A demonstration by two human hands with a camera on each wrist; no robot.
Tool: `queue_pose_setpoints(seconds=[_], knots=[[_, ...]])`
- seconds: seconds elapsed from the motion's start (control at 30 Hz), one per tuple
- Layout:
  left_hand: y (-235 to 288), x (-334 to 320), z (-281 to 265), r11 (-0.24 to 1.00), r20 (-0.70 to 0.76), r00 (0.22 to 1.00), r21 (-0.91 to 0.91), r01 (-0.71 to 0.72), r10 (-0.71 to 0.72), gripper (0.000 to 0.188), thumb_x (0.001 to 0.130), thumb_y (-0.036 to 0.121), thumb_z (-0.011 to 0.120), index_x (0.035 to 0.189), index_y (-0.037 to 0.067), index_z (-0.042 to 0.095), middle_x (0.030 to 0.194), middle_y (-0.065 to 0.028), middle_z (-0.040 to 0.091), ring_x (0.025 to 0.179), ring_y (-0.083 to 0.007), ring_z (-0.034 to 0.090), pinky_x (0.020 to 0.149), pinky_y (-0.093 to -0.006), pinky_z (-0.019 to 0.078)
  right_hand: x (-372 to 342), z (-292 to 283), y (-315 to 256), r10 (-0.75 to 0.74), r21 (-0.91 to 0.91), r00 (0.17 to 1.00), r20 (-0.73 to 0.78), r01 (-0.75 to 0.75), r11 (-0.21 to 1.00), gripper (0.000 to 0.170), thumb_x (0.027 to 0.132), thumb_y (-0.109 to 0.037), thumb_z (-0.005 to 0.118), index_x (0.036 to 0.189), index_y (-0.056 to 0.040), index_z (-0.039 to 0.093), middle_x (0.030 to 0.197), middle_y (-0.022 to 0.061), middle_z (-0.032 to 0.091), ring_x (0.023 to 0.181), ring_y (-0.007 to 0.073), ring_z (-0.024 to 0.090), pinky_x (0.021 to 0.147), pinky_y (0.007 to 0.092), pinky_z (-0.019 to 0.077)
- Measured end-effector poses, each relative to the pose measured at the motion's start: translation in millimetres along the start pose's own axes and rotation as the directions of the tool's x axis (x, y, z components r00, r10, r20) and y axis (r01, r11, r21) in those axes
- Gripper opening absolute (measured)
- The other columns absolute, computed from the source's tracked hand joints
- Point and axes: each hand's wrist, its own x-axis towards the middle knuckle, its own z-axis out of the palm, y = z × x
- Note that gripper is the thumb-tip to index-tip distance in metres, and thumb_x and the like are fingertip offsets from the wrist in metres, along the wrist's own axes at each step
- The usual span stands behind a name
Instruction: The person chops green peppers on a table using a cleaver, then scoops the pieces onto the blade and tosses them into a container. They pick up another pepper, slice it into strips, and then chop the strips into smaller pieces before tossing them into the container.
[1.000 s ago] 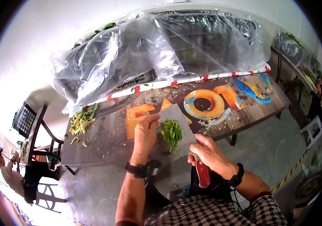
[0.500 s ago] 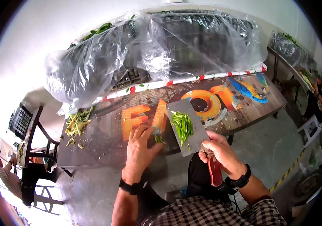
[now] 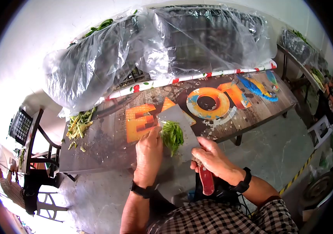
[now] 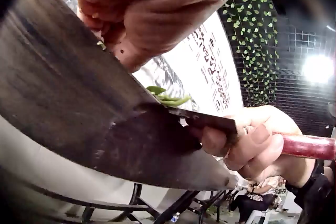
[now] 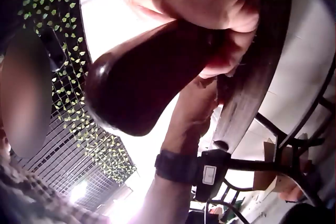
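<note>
My right hand (image 3: 215, 160) grips the red handle (image 3: 206, 180) of a cleaver, with its broad grey blade (image 3: 190, 138) held flat near the table's front edge. A heap of thin sliced green vegetable strips (image 3: 172, 137) lies on the blade. My left hand (image 3: 149, 154) is at the blade's left side, close beside the heap, fingertips hidden from above. In the left wrist view, that hand (image 4: 163, 19) is low over the tabletop (image 4: 68, 87), a small pale bit by its fingers; I cannot tell whether they pinch anything. The right wrist view shows the dark handle end (image 5: 142, 82) below the gripping hand.
Yellow-green vegetable scraps (image 3: 79, 126) lie at the left end of the printed table (image 3: 96, 154). Along the back, clear plastic sheeting (image 3: 209, 43) covers dark crates. Another person sits at the far left (image 3: 10, 185); a white stool (image 3: 322, 132) stands at right.
The cleaver blade with its green strips swung right, then back left to my left hand. My left hand spread over a few strips on the table, then drew its fingers together at the blade.
</note>
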Motion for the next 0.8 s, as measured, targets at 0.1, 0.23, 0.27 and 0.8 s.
queue_pose_setpoints(seconds=[0.1,0.23,0.27,0.8], knots=[[5.5,1.7,1.5,0.999,-0.031,0.999,-0.046,0.025,-0.026,0.021,0.086,0.0,0.061,0.106,0.004,0.065,0.084,-0.0178,0.067,0.075,-0.0358,0.066,0.066,-0.0421,0.0519,5.6,10.8,0.3,0.024,0.013,1.0,0.016,-0.024,1.0,0.036,0.096,-0.01,0.051,0.13,0.001,0.046,0.09,0.0068,0.061,0.066,0.0128,0.063,0.054,0.0275,0.0527],[7.2,4.7,0.3,0.986,-0.035,0.996,-0.147,0.074,-0.08,0.022,0.088,-0.003,0.058,0.108,0.001,0.067,0.085,-0.0139,0.07,0.072,-0.0219,0.068,0.067,-0.032,0.054,8.6,16.8,7.4,-0.017,0.078,0.999,0.031,0.014,0.997,0.035,0.096,-0.01,0.052,0.129,0.0002,0.047,0.089,0.0065,0.061,0.065,0.0127,0.063,0.055,0.0275,0.0519],[6.0,5.7,-1.4,0.983,-0.031,0.996,-0.164,0.076,-0.082,0.024,0.088,-0.004,0.057,0.11,0.0,0.067,0.087,-0.0117,0.072,0.071,-0.0156,0.068,0.068,-0.0286,0.0548,7.3,16.6,8.1,-0.008,0.108,1.0,0.026,0.005,0.994,0.034,0.096,-0.01,0.051,0.128,0.0003,0.048,0.089,0.0064,0.061,0.066,0.0127,0.063,0.055,0.0276,0.0518],[-30.1,2.3,-29.8,0.984,-0.122,0.981,-0.113,0.14,-0.154,0.019,0.088,0.001,0.061,0.104,-0.003,0.07,0.088,-0.0119,0.074,0.078,-0.0146,0.07,0.073,-0.0272,0.0549,-39.5,-35.7,-36.2,-0.069,0.254,0.995,-0.067,0.084,0.964,0.03,0.095,-0.009,0.049,0.123,0.0001,0.054,0.078,0.0051,0.057,0.058,0.017,0.057,0.051,0.0296,0.0435]])
